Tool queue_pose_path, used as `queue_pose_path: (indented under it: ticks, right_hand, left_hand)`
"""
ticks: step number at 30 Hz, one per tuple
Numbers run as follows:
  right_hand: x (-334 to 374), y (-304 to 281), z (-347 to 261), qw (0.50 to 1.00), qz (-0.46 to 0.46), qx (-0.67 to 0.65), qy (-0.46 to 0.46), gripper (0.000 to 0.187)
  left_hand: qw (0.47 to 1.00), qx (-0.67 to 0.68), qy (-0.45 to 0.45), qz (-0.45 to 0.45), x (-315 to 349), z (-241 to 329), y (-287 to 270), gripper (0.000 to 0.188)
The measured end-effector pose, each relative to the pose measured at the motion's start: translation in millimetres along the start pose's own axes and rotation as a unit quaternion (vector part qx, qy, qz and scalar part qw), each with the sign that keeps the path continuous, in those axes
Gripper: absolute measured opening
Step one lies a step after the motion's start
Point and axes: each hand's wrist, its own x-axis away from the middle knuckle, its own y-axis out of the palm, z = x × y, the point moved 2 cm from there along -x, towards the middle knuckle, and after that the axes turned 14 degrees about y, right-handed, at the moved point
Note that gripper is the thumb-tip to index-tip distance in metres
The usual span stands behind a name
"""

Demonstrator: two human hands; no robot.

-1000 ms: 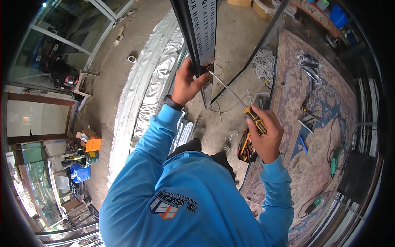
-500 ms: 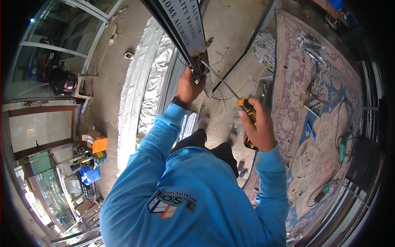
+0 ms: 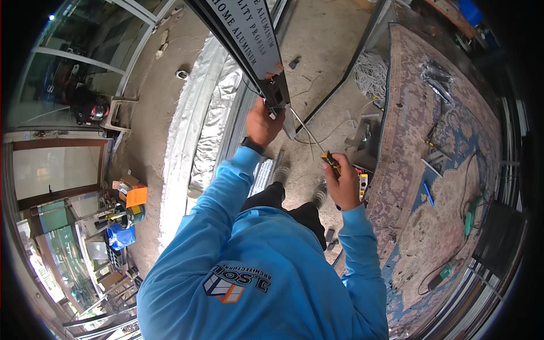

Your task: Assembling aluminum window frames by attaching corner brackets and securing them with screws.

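Observation:
My left hand is closed around the lower end of a long dark aluminium profile, which slopes up and away and has a pale printed film on its face. A rectangular cutout shows near that end. In my right hand is a screwdriver with a yellow-and-black handle and a long thin shaft. Its tip meets the right corner of the profile's end; whether it touches or sits in a slot I cannot tell.
Silver-wrapped lengths lie on the floor at left. To the right is a patterned carpet with a blue pen and green corded tools. A coil of pale cord and an open grey case lie beside it.
My right hand has drawn the screwdriver down and slightly left. Its tip has moved from the profile's face near the cutout to the end corner. My left hand keeps its hold.

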Motion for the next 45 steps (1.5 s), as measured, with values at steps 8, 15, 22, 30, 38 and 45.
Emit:
queue_pose_path:
  ticks: [8, 15, 22, 30, 38, 45]
  right_hand:
    - [-3, 12, 3, 1.000, 0.006, 0.004, -0.008, 0.028]
    - [-1, 9, -3, 0.999, 0.025, -0.007, -0.029, 0.027]
    - [-6, -3, 5, 0.985, 0.121, 0.064, -0.103, 0.027]
    - [-29, 50, 35, 0.915, 0.006, -0.336, 0.224, 0.029]
    - [-87, 121, -13, 0.904, -0.009, -0.407, 0.132, 0.033]
    - [-97, 119, -19, 0.899, 0.015, -0.421, 0.120, 0.028]
  left_hand:
    - [0.999, 0.005, 0.006, 0.033, 2, 6, 6, 0.046]
    - [0.998, 0.054, -0.007, 0.018, 2, 5, 7, 0.048]
    - [0.993, 0.115, -0.023, 0.010, 4, 2, 4, 0.054]
    - [0.993, 0.091, -0.080, 0.009, 21, -7, 4, 0.071]
    - [0.989, 0.146, -0.003, -0.003, 13, 3, 3, 0.052]
    - [0.968, 0.240, -0.069, -0.024, 17, 13, 8, 0.044]
